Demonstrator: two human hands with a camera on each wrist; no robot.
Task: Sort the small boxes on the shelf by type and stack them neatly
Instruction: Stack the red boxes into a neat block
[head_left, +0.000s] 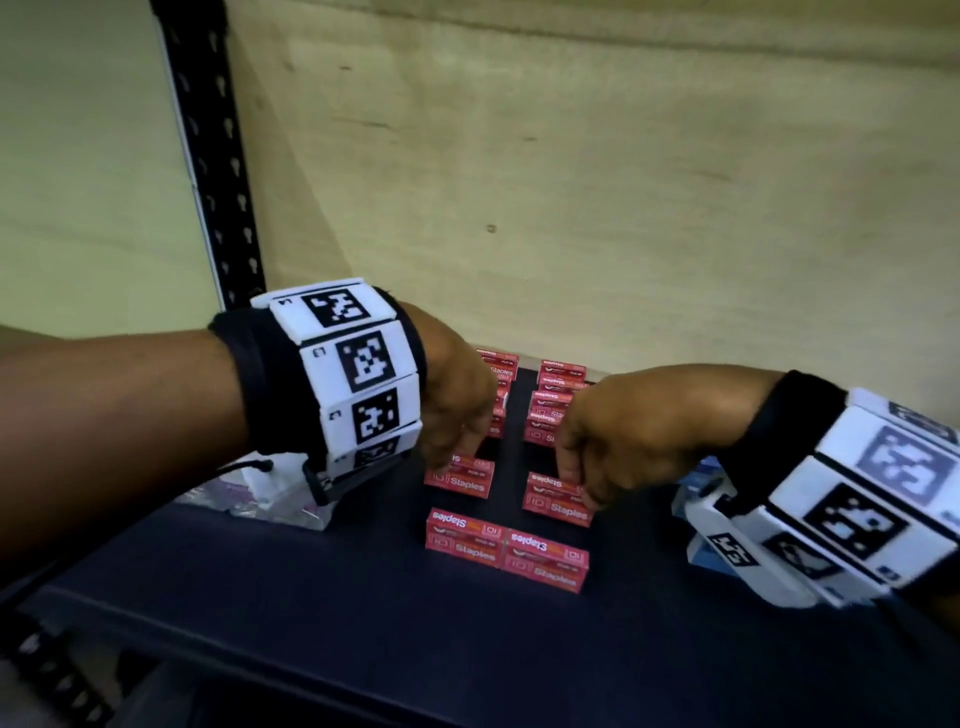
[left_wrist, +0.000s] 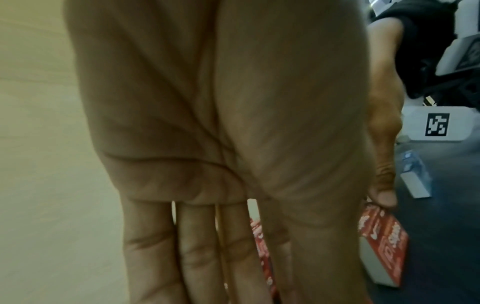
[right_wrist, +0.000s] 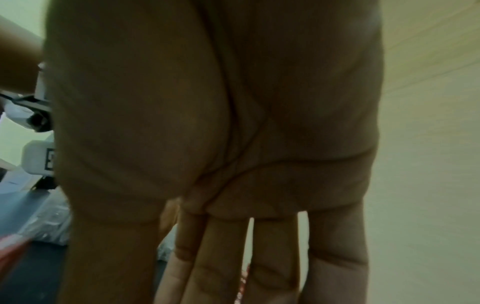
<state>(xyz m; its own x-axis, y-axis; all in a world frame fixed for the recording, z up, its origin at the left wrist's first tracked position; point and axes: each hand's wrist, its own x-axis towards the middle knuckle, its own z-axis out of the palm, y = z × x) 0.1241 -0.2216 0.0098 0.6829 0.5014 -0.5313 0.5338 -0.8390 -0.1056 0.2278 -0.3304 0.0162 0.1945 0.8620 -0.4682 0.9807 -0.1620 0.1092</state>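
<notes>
Red staples boxes lie on a dark shelf (head_left: 311, 597) in two columns. My left hand (head_left: 451, 453) reaches down onto the middle box of the left column (head_left: 462, 480), thumb and fingers around its top. My right hand (head_left: 575, 477) grips the middle box of the right column (head_left: 561, 506), which also shows in the left wrist view (left_wrist: 387, 246) with a digit on its upper edge. Two boxes (head_left: 506, 552) sit side by side at the front. Small stacks stand at the back, one on the left (head_left: 503, 364) and one on the right (head_left: 562, 375). Both palms fill the wrist views.
A crumpled clear plastic bag (head_left: 270, 493) lies to the left of the boxes. A blue and white box (left_wrist: 415, 174) sits to the right, under my right wrist. A black perforated upright (head_left: 208, 156) and a wooden back panel (head_left: 623, 208) bound the shelf.
</notes>
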